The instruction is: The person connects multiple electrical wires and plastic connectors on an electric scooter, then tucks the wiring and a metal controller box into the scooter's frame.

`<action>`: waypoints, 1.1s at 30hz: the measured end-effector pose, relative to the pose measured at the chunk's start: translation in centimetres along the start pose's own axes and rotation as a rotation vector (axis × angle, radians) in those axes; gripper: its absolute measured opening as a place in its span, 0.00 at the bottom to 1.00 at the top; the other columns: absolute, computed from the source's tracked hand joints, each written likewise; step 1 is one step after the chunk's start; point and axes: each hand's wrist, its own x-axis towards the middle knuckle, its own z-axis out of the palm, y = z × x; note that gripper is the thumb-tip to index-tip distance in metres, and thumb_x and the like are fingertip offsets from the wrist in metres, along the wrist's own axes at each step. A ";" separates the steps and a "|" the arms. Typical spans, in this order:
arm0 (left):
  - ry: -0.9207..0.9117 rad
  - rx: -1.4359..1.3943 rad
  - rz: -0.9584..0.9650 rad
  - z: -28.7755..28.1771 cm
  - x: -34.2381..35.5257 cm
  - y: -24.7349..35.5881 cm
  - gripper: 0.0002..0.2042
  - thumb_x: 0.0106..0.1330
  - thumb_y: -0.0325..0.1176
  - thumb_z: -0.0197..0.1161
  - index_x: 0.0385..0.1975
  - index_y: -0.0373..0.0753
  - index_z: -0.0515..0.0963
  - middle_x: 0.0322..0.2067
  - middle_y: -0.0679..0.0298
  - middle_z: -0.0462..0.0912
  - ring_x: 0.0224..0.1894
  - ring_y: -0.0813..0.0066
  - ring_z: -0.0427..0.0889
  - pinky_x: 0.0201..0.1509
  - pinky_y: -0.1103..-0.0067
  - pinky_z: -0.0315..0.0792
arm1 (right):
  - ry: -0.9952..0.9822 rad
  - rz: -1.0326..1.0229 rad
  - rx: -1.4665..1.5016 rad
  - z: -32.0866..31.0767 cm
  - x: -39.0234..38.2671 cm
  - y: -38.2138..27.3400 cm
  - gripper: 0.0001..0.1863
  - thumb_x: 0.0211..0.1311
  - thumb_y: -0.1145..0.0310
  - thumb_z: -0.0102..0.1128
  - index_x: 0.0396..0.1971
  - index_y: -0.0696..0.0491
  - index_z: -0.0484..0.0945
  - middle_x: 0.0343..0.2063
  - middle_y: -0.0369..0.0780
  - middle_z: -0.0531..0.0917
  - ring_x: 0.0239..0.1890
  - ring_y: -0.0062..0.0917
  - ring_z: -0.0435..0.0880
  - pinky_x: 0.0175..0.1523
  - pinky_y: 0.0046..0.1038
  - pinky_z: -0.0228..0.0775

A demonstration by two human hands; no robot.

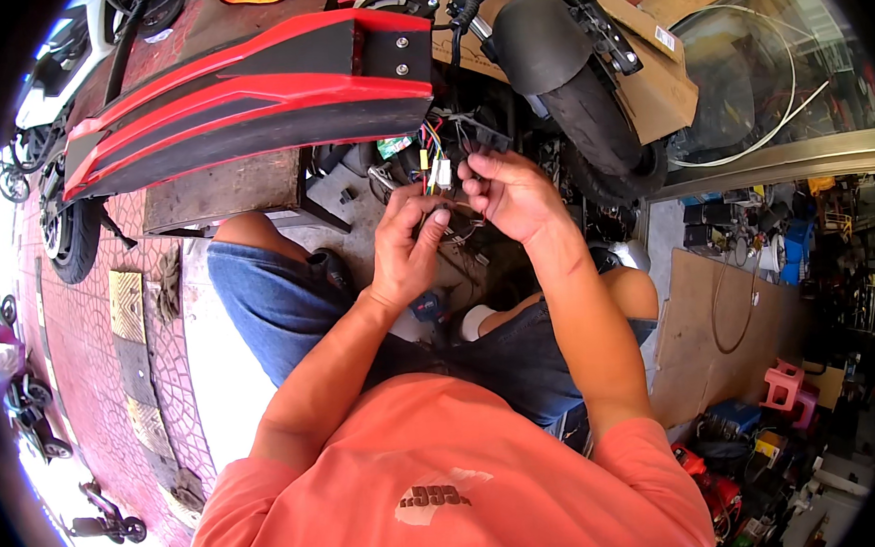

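Note:
Both of my hands are at a bundle of coloured wires (434,133) that hangs below the red and black body panel. My left hand (404,243) is closed, thumb against fingers, on thin wires whose ends are partly hidden. Just above its fingertips is a white plug connector (442,174). To the right, my right hand (518,193) is closed in a pinch on a small dark piece, too hidden to name. A small yellow connector (424,159) sits among the wires, left of the white one.
The long red and black panel (247,100) juts out to the left above a low wooden bench (222,191). A front wheel (594,129) with a black mudguard stands at the upper right, beside cardboard (661,79). Red stools (787,387) and assorted parts lie at the right.

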 end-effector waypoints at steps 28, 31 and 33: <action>-0.247 -0.131 -0.250 -2.0 2.1 3.9 0.15 0.80 0.40 0.53 0.38 0.34 0.79 0.36 0.57 0.73 0.44 0.60 0.71 0.52 0.67 0.69 | 0.072 -0.170 -0.048 4.5 -2.0 1.4 0.06 0.65 0.67 0.73 0.35 0.51 0.85 0.24 0.29 0.82 0.24 0.12 0.74 0.30 0.17 0.62; -0.319 -0.217 -0.346 -2.8 2.2 4.1 0.18 0.80 0.43 0.52 0.34 0.34 0.78 0.40 0.63 0.67 0.38 0.74 0.70 0.38 0.77 0.69 | 0.114 -0.160 -0.030 5.3 -2.5 1.1 0.05 0.66 0.67 0.72 0.35 0.52 0.85 0.24 0.29 0.81 0.24 0.13 0.74 0.29 0.18 0.62; -0.327 -0.240 -0.363 -2.8 2.2 4.1 0.19 0.80 0.44 0.52 0.32 0.35 0.78 0.42 0.64 0.66 0.38 0.77 0.71 0.34 0.80 0.70 | 0.108 -0.164 0.000 5.4 -2.4 1.0 0.06 0.66 0.67 0.71 0.35 0.52 0.84 0.24 0.30 0.81 0.24 0.14 0.73 0.29 0.19 0.63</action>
